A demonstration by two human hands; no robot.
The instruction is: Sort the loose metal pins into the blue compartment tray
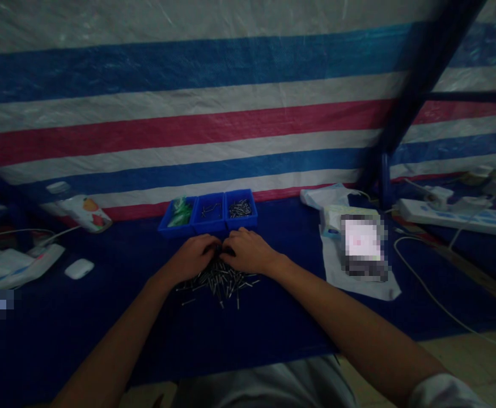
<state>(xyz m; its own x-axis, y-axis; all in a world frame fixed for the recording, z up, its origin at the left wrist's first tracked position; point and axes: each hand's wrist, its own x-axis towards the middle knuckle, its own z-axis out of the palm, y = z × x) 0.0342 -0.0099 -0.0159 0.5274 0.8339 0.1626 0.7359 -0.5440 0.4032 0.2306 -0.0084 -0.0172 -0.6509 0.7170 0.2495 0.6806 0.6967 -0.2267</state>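
A loose pile of thin metal pieces like screws [222, 281] lies on the dark blue table [248, 328]. At the pile's far edge, my left hand [194, 255] and my right hand [248, 249] meet with fingers curled inward. Something small and dark shows between the fingertips, too unclear to name. Just beyond the hands stand three joined blue bins: the left bin [163, 225] has green plastic in it, the middle bin [208, 228] a few thin bent pieces, and the right bin [254, 212] many small metal pieces.
A bottle [87, 212] leans at the back left, near a white case [79, 268] and a power strip [46, 269]. On the right are a white sheet [335, 272], a pixelated object [364, 246], another power strip [464, 218] and a looping cable [422, 286]. A striped tarp [230, 124] hangs behind.
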